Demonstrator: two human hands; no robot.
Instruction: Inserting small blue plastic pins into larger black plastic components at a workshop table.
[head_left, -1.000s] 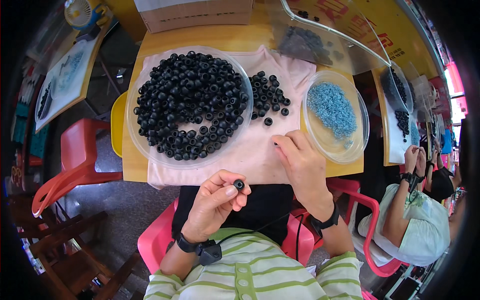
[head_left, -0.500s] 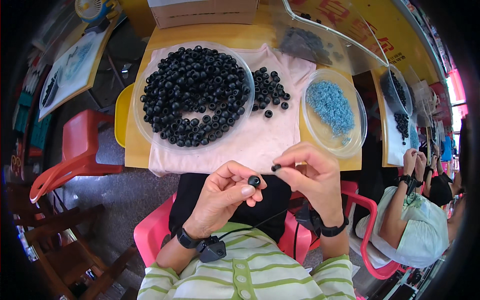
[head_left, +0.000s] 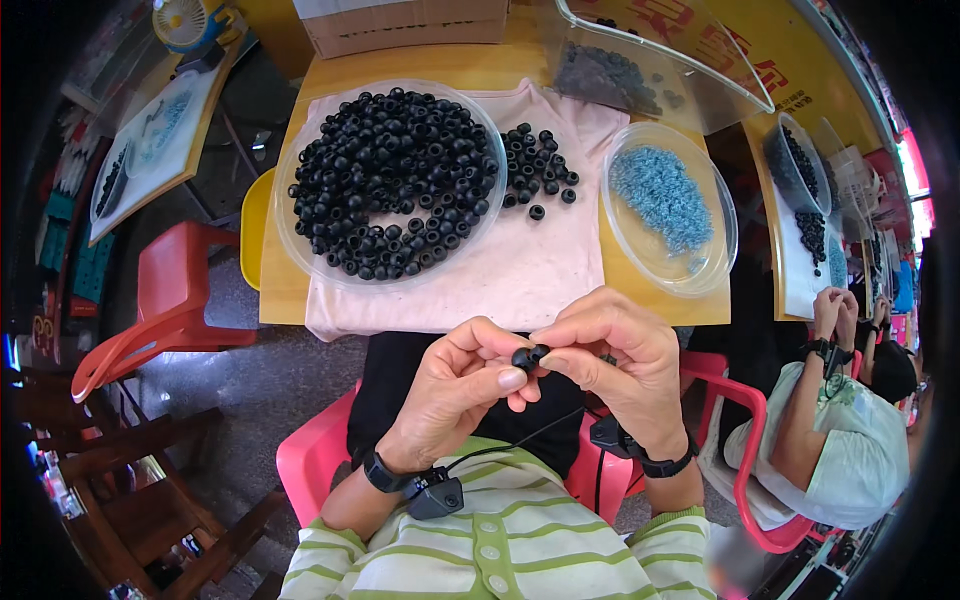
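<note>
Between the thumb and fingers of my left hand (head_left: 450, 385) is a round black bead (head_left: 522, 359) with a hole. My right hand (head_left: 630, 365) pinches a smaller black piece (head_left: 540, 352) against the bead's right side; fingertips partly hide it, and its kind is unclear. Both hands are close together above my lap, just off the table's near edge. Beyond them, a round clear tray (head_left: 287, 240) holds many black beads (head_left: 400, 150). Several loose beads (head_left: 545, 165) lie to its right on a pale pink cloth (head_left: 550, 270). Farther right, an oval clear tray (head_left: 650, 262) holds small blue pieces (head_left: 660, 195).
A cardboard box (head_left: 400, 28) stands at the table's back. Beside it is a clear plastic bin (head_left: 700, 85) with dark pieces inside. A red chair (head_left: 170, 270) is at the left. To the right, another person (head_left: 840, 450) sits working at a neighbouring table.
My right hand has moved left, bringing the small black piece from apart to against the bead. My left hand has shifted slightly right, still holding the bead.
</note>
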